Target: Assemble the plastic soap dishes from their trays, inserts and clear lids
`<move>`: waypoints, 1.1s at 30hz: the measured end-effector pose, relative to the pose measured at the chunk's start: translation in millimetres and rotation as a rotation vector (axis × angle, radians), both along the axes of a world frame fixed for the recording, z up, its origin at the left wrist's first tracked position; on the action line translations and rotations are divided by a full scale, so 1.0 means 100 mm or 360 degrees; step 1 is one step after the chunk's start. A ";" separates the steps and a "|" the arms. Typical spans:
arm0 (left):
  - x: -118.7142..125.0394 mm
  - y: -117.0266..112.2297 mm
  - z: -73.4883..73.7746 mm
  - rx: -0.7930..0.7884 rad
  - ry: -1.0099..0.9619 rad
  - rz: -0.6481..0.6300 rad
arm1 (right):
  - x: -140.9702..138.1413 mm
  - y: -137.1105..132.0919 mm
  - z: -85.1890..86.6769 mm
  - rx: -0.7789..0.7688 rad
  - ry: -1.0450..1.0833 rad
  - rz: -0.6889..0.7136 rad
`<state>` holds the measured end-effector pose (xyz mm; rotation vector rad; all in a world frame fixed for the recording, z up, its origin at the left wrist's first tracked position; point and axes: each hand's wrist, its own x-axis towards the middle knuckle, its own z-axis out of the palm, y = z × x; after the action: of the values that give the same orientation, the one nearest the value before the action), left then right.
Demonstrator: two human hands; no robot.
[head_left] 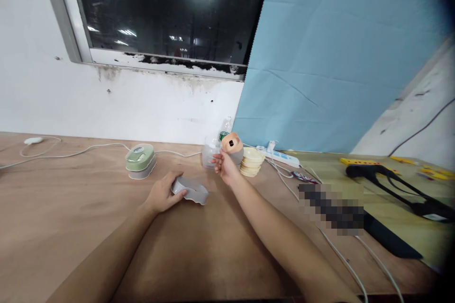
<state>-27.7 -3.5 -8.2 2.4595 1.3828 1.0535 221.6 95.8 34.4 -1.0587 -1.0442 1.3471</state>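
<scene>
My left hand (164,194) grips a grey plastic ring-like part (192,190) with a wavy lower edge, thumb on the near side, low over the table. My right hand (226,169) is farther forward, its fingers loosely curled and apart, with nothing visible between them. It is in front of a clear plastic container (209,154) and close to a peach-coloured lid (232,141) with a dark square, above a grey part. Whether it touches either cannot be told. Beside them stands a stack of cream-coloured pieces (251,161). A green-topped grey container (140,161) sits left of my hands.
A clear bottle (226,125) stands by the wall. White cables run along the back to a power strip (280,156). At right lie a blurred-out dark object (332,208), a black strap-like frame (398,189) and a yellow strip (359,164).
</scene>
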 end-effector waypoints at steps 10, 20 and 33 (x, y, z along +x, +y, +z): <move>-0.02 -0.01 0.00 0.0034 0.0006 -0.0018 | -0.05 -0.19 -0.17 0.0954 -0.0771 0.0009; 0.01 0.01 -0.03 -0.0016 -0.0164 -0.0072 | 0.01 -0.79 -0.54 0.1223 -0.1137 0.0742; 0.09 0.05 -0.13 -0.0216 -0.0414 0.0008 | 0.00 -0.57 -0.70 0.0566 -0.0488 0.0441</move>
<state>-18.5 1.7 -21.5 2.1371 1.3309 1.1886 222.0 39.3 -35.6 -0.8886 -1.6410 1.1717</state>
